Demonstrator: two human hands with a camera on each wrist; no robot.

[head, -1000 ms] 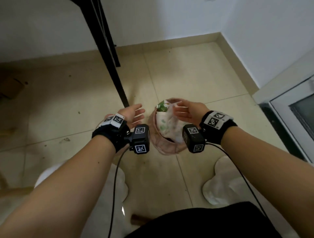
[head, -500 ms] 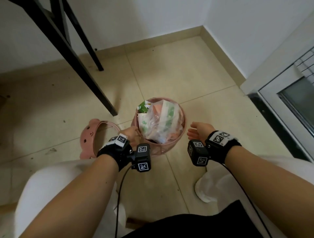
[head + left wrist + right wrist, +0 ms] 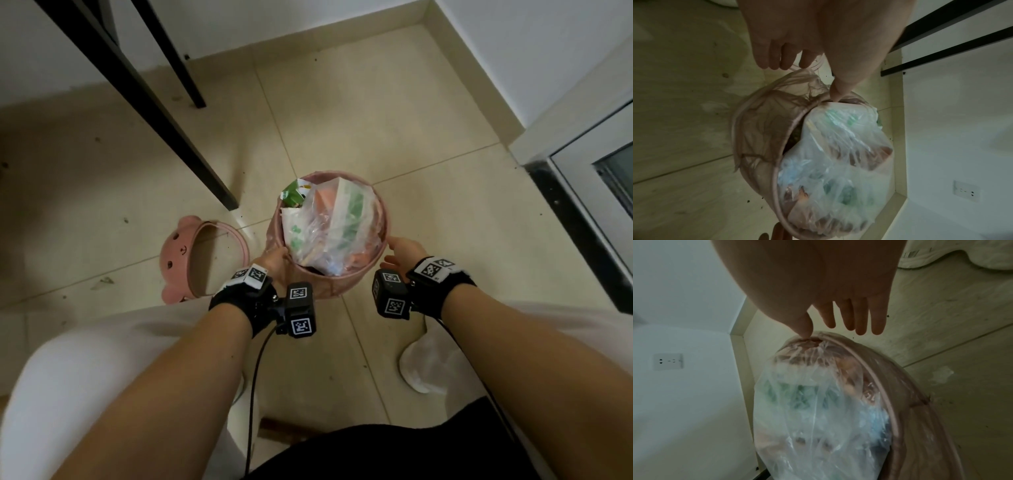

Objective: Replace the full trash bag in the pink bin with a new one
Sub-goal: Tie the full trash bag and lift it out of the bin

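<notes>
The pink bin [image 3: 330, 286] stands on the floor tiles, stuffed with clear plastic wrappers [image 3: 329, 233] and a green carton. A thin pink trash bag [image 3: 766, 129] lines it and is folded over the rim. My left hand [image 3: 274, 262] is at the bin's left rim. In the left wrist view that hand [image 3: 809, 78] has its thumb hooked inside the rim and its curled fingers on the bag's folded edge outside. My right hand [image 3: 399, 251] is at the right rim. Its thumb tip touches the bag's edge [image 3: 809, 340] and its fingers stay straight, off the bin.
The bin's pink bear-faced ring lid [image 3: 178, 253] lies on the floor to the left. Black table legs [image 3: 154, 113] slant down just behind it. A door frame [image 3: 582, 192] runs along the right. My knees and a white slipper [image 3: 424, 366] are close in front.
The view has tipped down and closed in on the bin. Both hands dropped from above the rubbish to the bin's sides, the left thumb hooking the rim, the right thumb reaching it.
</notes>
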